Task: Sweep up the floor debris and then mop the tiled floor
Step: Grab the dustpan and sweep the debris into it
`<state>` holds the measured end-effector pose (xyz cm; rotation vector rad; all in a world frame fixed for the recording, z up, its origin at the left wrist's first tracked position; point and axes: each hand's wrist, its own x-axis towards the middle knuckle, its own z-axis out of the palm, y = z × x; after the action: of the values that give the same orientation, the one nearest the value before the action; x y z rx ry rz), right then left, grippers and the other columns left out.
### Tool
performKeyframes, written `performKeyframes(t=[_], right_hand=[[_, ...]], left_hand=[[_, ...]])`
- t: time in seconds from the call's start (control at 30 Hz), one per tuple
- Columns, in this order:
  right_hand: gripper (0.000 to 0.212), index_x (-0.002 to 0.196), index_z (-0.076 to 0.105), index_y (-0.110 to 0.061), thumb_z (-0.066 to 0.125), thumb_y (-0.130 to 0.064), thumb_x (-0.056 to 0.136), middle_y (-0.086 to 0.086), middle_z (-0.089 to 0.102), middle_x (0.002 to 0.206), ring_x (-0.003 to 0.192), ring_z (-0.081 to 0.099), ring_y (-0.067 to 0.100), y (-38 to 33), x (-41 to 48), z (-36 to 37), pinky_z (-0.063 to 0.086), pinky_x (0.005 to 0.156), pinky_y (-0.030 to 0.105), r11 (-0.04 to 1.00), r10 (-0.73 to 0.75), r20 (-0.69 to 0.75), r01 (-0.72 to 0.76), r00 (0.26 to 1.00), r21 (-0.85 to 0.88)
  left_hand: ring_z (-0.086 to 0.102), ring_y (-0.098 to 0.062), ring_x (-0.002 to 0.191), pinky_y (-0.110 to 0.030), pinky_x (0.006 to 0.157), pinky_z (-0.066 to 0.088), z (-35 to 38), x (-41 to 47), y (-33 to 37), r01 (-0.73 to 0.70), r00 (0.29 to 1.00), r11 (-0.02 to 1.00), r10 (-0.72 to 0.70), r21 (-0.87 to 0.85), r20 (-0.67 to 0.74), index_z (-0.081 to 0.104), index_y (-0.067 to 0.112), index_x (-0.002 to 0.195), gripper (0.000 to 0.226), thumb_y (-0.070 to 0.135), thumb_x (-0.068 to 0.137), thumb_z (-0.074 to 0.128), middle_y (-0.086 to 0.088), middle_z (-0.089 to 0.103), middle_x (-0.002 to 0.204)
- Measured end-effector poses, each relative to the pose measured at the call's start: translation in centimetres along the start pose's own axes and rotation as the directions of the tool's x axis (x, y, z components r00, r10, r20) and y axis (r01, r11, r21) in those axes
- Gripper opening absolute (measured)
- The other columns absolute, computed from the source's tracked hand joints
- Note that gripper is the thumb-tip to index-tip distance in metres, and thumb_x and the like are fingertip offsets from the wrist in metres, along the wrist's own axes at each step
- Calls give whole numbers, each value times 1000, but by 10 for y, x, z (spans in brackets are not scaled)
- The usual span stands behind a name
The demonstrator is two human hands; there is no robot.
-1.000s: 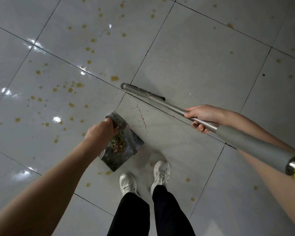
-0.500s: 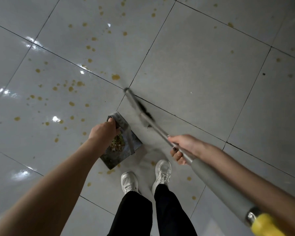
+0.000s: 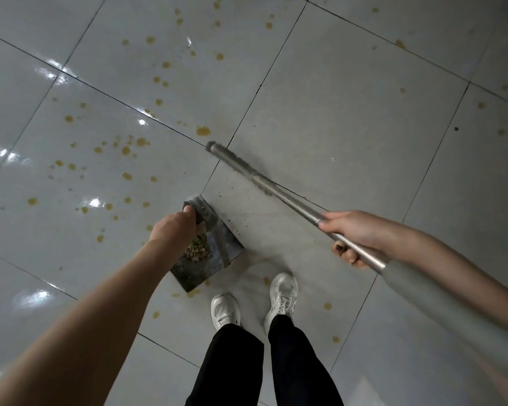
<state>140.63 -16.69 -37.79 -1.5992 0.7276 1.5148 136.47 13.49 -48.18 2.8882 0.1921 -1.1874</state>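
My left hand (image 3: pixel 175 230) grips the handle of a metal dustpan (image 3: pixel 214 259) that rests on the tiled floor just ahead of my feet. A heap of green-brown debris (image 3: pixel 198 249) lies inside the pan. My right hand (image 3: pixel 351 235) grips the metal shaft of a broom (image 3: pixel 279 193). The broom head (image 3: pixel 232 159) with dark bristles lies on the floor up and to the right of the pan, apart from it. A few dark crumbs (image 3: pixel 230 223) are scattered by the pan's lip.
Glossy grey tiles (image 3: pixel 349 112) carry several yellow-brown stains (image 3: pixel 203 131), mostly to the left and far side. My white shoes (image 3: pixel 282 294) and black trousers stand just below the pan. More stains lie near my feet.
The broom head has swung back out, away from the dustpan, and my right hand has moved right and up with the shaft. The left hand and pan have stayed in place.
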Motion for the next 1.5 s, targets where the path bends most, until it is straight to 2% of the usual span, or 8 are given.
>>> performKeyframes(t=[0.1, 0.33, 0.53, 0.67, 0.93, 1.23, 1.4, 1.5], right_hand=[[13, 95, 43, -22, 34, -28, 101, 0, 35, 58, 21, 33, 4, 4, 17, 29, 29, 30, 6, 996, 71, 19, -72, 997, 47], [50, 57, 41, -12, 34, -38, 98, -3, 35, 34, 18, 32, 5, 12, 27, 33, 23, 20, 12, 871, 206, 497, -390, 843, 300], [8, 95, 44, -27, 39, -33, 98, -3, 31, 47, 23, 30, 5, 4, 2, -7, 26, 24, 10, 975, 157, 242, -189, 958, 119], [15, 90, 37, -23, 32, -31, 101, 0, 35, 52, 23, 31, 5, 6, 9, 23, 27, 30, 7, 993, 117, 97, -113, 988, -42], [29, 76, 37, -22, 34, -39, 99, -6, 36, 39, 22, 33, 3, 5, 24, 62, 25, 22, 12, 936, 229, 435, -319, 871, 146], [14, 90, 40, -25, 34, -31, 101, -1, 35, 52, 23, 33, 4, 5, 6, 51, 26, 29, 6, 994, 108, 137, -105, 985, -31], [47, 62, 32, -15, 31, -43, 99, -4, 37, 31, 20, 33, 4, 5, 25, 83, 24, 24, 10, 959, 236, 340, -274, 910, 67], [38, 69, 36, -17, 32, -40, 99, -5, 36, 37, 22, 34, 3, 3, 21, 70, 26, 23, 12, 944, 176, 425, -275, 888, 184]], left_hand=[[64, -29, 79, -35, 62, 51, 0, -3, -2, -10, 1000, 1000, 10, 4, 16, 41, 3, 123, 39, 33, 98, 41, -13, 66, 89], [65, -29, 78, -39, 70, 56, 7, -12, -19, -13, 1000, 997, 13, -82, 0, 43, 3, 118, 36, 32, 98, 43, -13, 66, 88], [65, -29, 74, -35, 61, 52, 13, -19, -30, -9, 1000, 995, 8, -95, -11, 43, 3, 116, 35, 31, 97, 45, -13, 65, 84], [64, -29, 73, -34, 59, 49, 17, -21, -36, -3, 1000, 996, 2, -91, -14, 43, 3, 115, 35, 32, 97, 45, -13, 65, 85], [62, -27, 70, -36, 62, 52, 27, -25, -41, 20, 1000, 987, -23, -158, -17, 44, 2, 110, 31, 30, 97, 45, -10, 61, 79], [63, -34, 76, -41, 65, 49, 32, -27, -46, 9, 1000, 989, -13, -145, -22, 44, 2, 110, 37, 36, 97, 43, -17, 65, 86], [63, -35, 80, -40, 66, 48, 34, -26, -45, 0, 1000, 991, -2, -134, -21, 44, 2, 110, 35, 35, 96, 44, -18, 64, 89], [63, -32, 77, -39, 67, 52, 33, -26, -46, 0, 1000, 991, -3, -137, -25, 44, 4, 110, 35, 36, 96, 45, -14, 64, 85]])
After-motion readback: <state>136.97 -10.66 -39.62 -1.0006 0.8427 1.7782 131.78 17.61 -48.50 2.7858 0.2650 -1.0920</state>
